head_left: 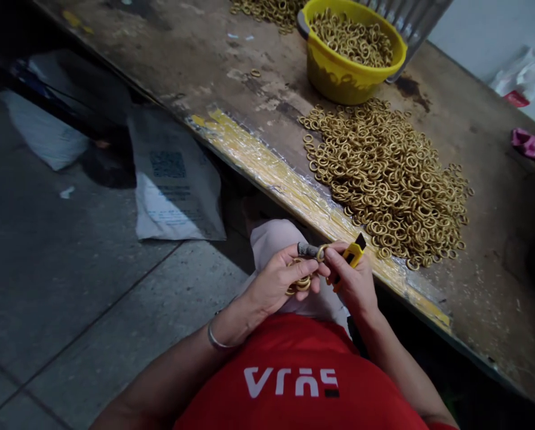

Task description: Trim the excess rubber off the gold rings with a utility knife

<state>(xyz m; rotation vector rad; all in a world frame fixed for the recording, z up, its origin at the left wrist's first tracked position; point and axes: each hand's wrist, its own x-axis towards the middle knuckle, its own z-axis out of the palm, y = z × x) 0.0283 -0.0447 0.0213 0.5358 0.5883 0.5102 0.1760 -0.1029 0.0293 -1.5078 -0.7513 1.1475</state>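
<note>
My left hand (281,278), a band on its wrist, is closed around several gold-coloured rings (299,285). A dark covering wraps one of its fingers (308,249). My right hand (354,280) is closed on a yellow utility knife (350,257), whose dark blade tip points up and away. Between the fingertips of both hands is a single gold-coloured ring (321,253); the right thumb and finger touch it. Both hands are over my lap, just short of the table edge. On the table beyond lies a large heap of similar rings (393,179).
A yellow tub (354,74) full of rings stands behind the heap. More rings (274,11) lie at the far edge. Yellow tape (276,170) covers part of the table's edge. White printed sacks (173,179) stand on the floor to the left. A pink cloth (532,144) lies far right.
</note>
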